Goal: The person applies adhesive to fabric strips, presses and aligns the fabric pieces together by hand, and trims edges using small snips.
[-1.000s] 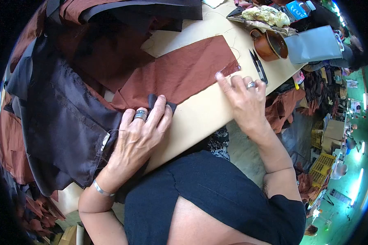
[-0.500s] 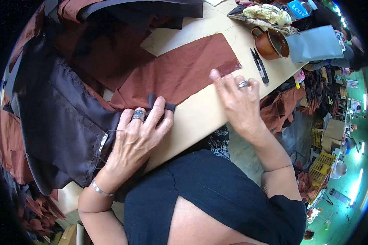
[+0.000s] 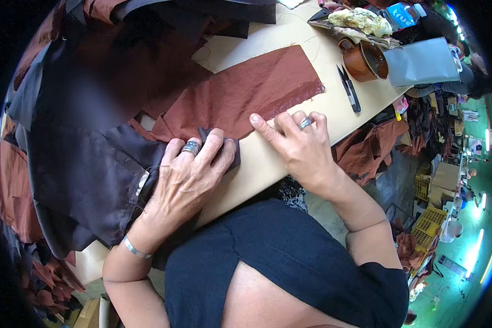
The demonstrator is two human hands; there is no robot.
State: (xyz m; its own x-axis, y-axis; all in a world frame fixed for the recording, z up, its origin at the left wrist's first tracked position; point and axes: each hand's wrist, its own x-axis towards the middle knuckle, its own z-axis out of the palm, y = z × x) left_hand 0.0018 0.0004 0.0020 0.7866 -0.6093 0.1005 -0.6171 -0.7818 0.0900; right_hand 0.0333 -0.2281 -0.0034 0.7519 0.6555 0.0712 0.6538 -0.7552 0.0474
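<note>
A rust-brown cloth strip [image 3: 257, 82] lies across the pale table [image 3: 268, 158], with a dark, wet-looking band along its near right edge. My left hand [image 3: 194, 164] presses on dark cloth [image 3: 87, 180] at the strip's lower left end, fingers bent and slightly apart; whether they grip a fold is hidden. My right hand [image 3: 298, 136] is at the strip's near edge, its thumb stretched out toward the cloth and its other fingers curled but apart. Nothing shows in it. Black thread snips [image 3: 349, 90] lie to the right of the strip.
A brown mug [image 3: 364, 59] stands near the blue-grey flat case [image 3: 422, 61]. Behind them are a water bottle [image 3: 402, 16] and a crumpled yellowish lump [image 3: 361, 21]. Dark and rust cloth is heaped at the left. Yellow crates [image 3: 429, 227] and cloth scraps [image 3: 369, 150] are beyond the table's right edge.
My right hand has moved left and toward me along the strip's edge. The dark wet-looking band now shows longer along that edge. My left hand has stayed nearly in place.
</note>
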